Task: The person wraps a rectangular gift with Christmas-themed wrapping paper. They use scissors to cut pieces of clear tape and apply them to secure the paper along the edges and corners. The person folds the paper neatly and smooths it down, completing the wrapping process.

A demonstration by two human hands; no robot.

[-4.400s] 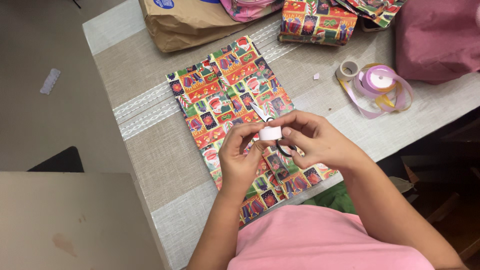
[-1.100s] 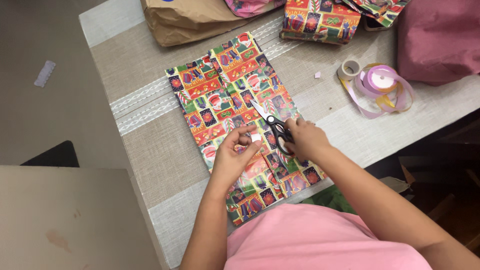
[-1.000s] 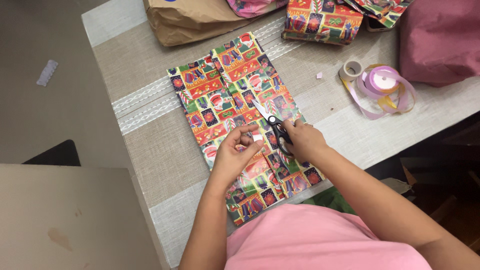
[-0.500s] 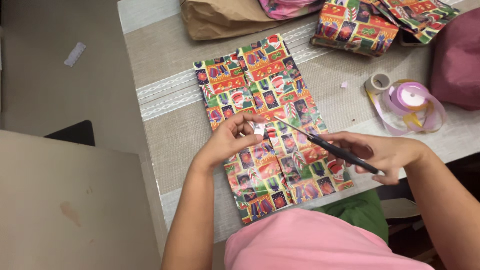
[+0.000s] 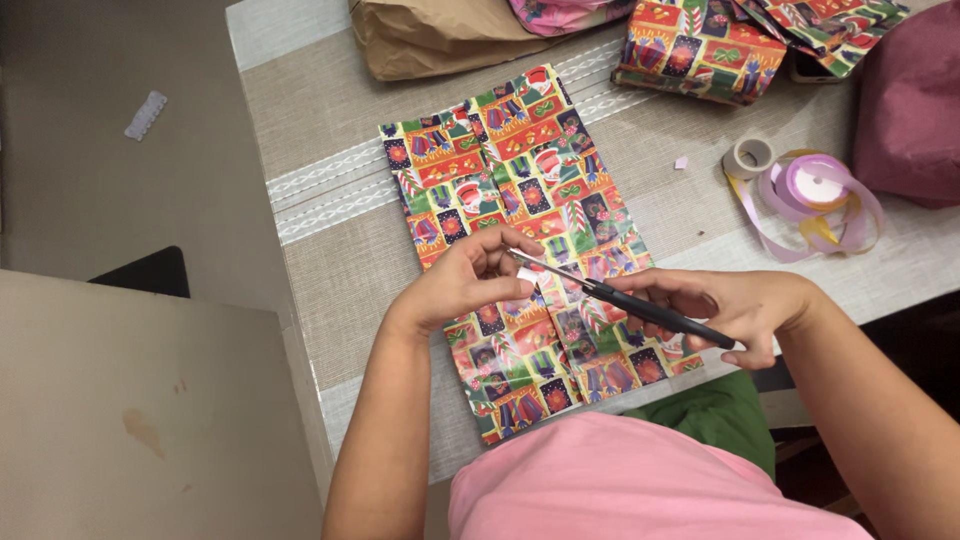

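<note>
Left hand (image 5: 462,283) pinches a small white tape piece (image 5: 527,275) at frame centre. Right hand (image 5: 735,305) grasps scissors (image 5: 620,296), long axis pointing upper left, tips touching the tape.

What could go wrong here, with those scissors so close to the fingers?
The scissors in the right hand point their tips right at the left hand, which pinches a small white piece; a slip might nick a fingertip. The piece is tiny, so it could drop or be cut crooked. The blades also hover just above the wrapped parcel, so a low stroke might snag its paper.
</note>
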